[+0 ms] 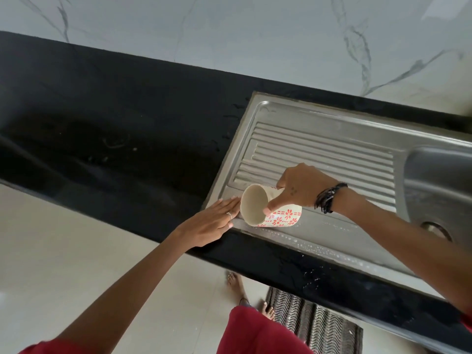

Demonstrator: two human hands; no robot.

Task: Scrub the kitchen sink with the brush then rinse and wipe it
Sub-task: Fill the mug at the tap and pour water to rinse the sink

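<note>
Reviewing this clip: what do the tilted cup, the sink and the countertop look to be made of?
Cup: probably ceramic or melamine; smooth cream inside, glossy white outside with a red flower print. The look leaves it open.
Sink: stainless steel, brushed grey sheen, pressed drainboard ridges.
Countertop: likely polished black stone such as granite; dark, faintly reflective, with water drops showing on it.

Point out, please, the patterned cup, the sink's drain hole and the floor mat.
cup [283, 217]: head view, on its red-flowered side wall.
drain hole [435, 229]: head view, on its metal ring.
floor mat [319, 325]: head view, on its zigzag weave.
</note>
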